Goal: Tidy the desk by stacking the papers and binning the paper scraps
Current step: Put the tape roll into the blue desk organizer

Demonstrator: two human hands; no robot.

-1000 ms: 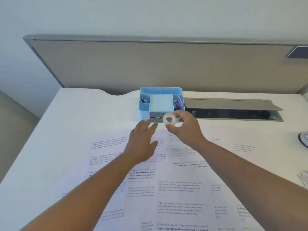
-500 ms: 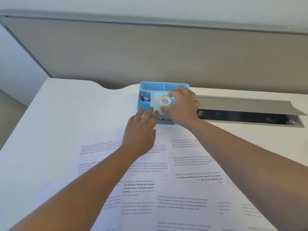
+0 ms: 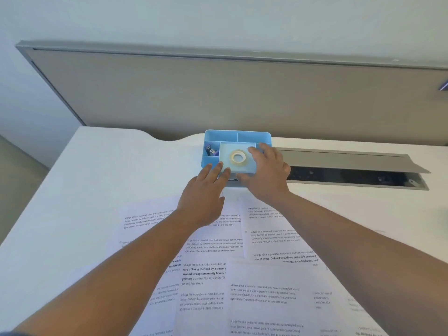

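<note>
Lower frame: printed papers [image 3: 264,294] overlapped loosely across the white surface [image 3: 80,190]; thin, limp, best slid together by their edges. Centre: left hand [image 3: 202,197] flat, empty; right hand [image 3: 265,175] released beside tape roll [image 3: 238,156] in blue organiser [image 3: 252,137].

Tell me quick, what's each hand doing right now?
Left hand: open, fingertips touching the blue organizer.
Right hand: open, holding nothing.
</note>
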